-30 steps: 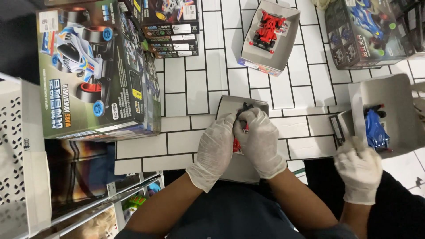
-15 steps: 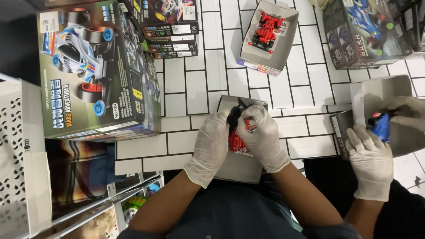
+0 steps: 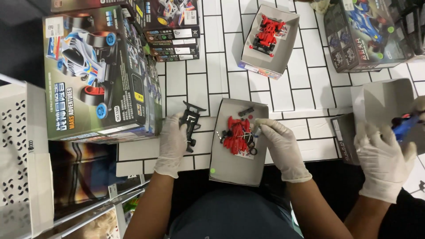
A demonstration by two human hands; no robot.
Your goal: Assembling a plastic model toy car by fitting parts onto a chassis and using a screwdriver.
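My left hand, in a white glove, holds a black toy-car chassis over the white tiles, left of a shallow grey box. Red car-body parts and small black pieces lie inside that box. My gloved right hand reaches into it from the right. Its thumb and forefinger pinch a small piece at the edge of the red parts.
A large toy-car carton stands at the left, with stacked small boxes behind it. An open box holds a finished red car. A co-worker's gloved hand holds a blue car at the right. A white perforated basket is far left.
Both hands held the red and black car together over the box. Now the black chassis has gone left in my left hand and the red parts lie in the box.
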